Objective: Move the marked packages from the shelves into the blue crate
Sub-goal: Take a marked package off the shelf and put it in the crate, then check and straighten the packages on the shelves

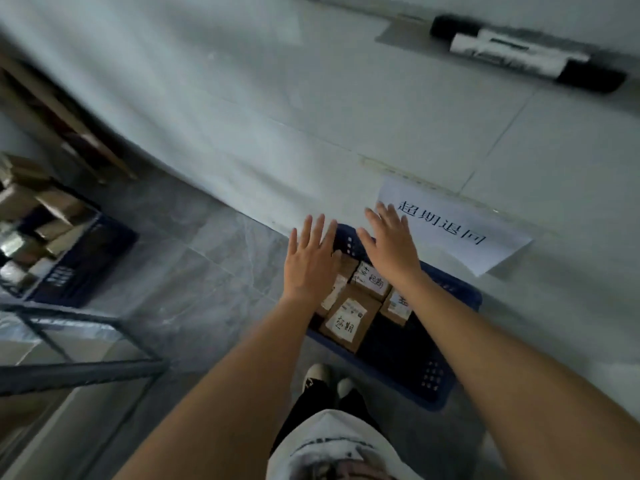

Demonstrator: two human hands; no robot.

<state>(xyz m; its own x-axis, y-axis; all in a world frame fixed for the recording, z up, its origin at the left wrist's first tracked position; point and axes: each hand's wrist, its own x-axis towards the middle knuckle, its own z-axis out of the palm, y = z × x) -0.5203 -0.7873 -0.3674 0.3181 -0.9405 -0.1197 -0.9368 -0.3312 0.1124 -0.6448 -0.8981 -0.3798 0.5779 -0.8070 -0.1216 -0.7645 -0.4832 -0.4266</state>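
Observation:
A blue crate [440,379] sits on the grey floor against the wall, right in front of my feet. Several brown cardboard packages lie in its far half, each with a white label bearing handwritten marks; the nearest one [349,318] is plainly seen, and another [372,280] lies behind it. Both of my hands hover above the crate's far end with fingers straight and spread, holding nothing. My left hand [311,261] is over the crate's left corner. My right hand [391,244] is over the far rim.
A white paper sign [457,230] with printed characters is stuck low on the wall behind the crate. A second dark blue crate [74,268] full of boxes stands at left. A metal shelf frame [79,362] crosses the lower left. A black parcel [526,51] lies at top right.

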